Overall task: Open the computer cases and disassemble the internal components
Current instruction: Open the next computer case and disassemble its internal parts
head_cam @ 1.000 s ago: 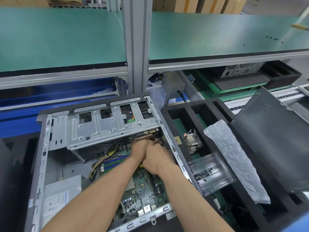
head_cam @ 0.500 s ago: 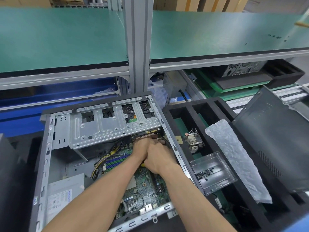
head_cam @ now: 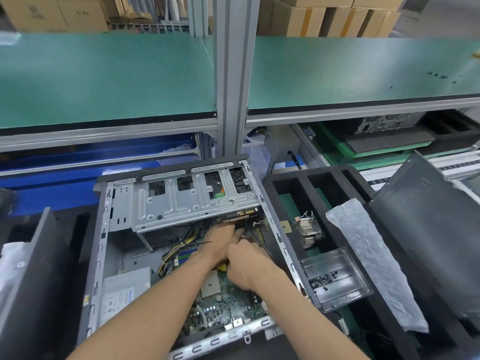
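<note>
An open computer case (head_cam: 100,255) lies on its side in front of me, its motherboard (head_cam: 228,305) exposed. A silver drive cage (head_cam: 181,206) spans the far end and a grey power supply (head_cam: 124,292) sits near left. Both my hands are inside, at the board's far right corner just below the cage. My left hand (head_cam: 219,241) stretches its fingers onto the board beside a dark card (head_cam: 233,216). My right hand (head_cam: 248,265) is curled, knuckles up, round a tool whose yellow handle (head_cam: 222,267) peeks out at its left edge. The tool's tip is hidden.
A black foam tray (head_cam: 311,178) to the right holds a finned heatsink (head_cam: 307,229), a clear plastic box (head_cam: 335,279) with small screws and a bubble-wrap bag (head_cam: 368,255). Black panels stand at far right (head_cam: 428,229) and left (head_cam: 31,268). A green shelf (head_cam: 104,74) on an aluminium post (head_cam: 231,74) overhangs the back.
Both hands stay in the same corner of the case. The left hand's fingers have stretched a little further toward the card, and the hands have drawn slightly apart.
</note>
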A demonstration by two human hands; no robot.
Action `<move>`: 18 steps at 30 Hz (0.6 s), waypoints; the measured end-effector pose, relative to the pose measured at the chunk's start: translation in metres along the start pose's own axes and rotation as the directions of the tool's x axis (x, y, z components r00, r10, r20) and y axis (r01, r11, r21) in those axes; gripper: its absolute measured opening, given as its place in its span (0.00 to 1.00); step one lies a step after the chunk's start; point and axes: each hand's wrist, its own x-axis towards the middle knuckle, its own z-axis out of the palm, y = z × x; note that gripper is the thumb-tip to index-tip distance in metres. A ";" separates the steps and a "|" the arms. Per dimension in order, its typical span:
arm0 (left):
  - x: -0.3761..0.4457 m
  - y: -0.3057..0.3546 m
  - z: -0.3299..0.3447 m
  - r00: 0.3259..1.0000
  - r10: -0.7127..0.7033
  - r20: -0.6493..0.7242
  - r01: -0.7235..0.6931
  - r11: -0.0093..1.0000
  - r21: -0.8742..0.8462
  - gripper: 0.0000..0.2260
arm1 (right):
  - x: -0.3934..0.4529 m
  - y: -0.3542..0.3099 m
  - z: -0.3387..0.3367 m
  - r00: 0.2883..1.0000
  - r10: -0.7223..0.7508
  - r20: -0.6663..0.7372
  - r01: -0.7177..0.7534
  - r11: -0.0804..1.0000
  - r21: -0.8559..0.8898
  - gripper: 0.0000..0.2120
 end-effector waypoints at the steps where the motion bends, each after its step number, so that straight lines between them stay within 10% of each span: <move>1: -0.003 0.001 -0.004 1.000 -0.004 0.002 0.004 1.000 0.001 0.19 | -0.003 -0.002 -0.001 1.000 -0.023 0.014 0.023 1.000 0.022 0.13; 11: -0.040 -0.004 -0.015 0.999 -0.029 -0.040 0.022 0.985 -0.170 0.20 | -0.027 -0.007 -0.015 0.934 -0.271 0.235 0.189 0.929 0.319 0.20; 16: -0.052 -0.020 -0.024 0.970 0.236 0.050 -0.241 0.959 0.150 0.34 | -0.042 -0.007 -0.035 0.900 -0.351 0.257 0.146 0.801 0.580 0.22; 18: -0.055 -0.016 -0.027 0.959 0.267 0.092 -0.280 0.941 0.190 0.22 | -0.044 -0.006 -0.042 0.942 -0.307 0.133 0.149 0.743 0.653 0.21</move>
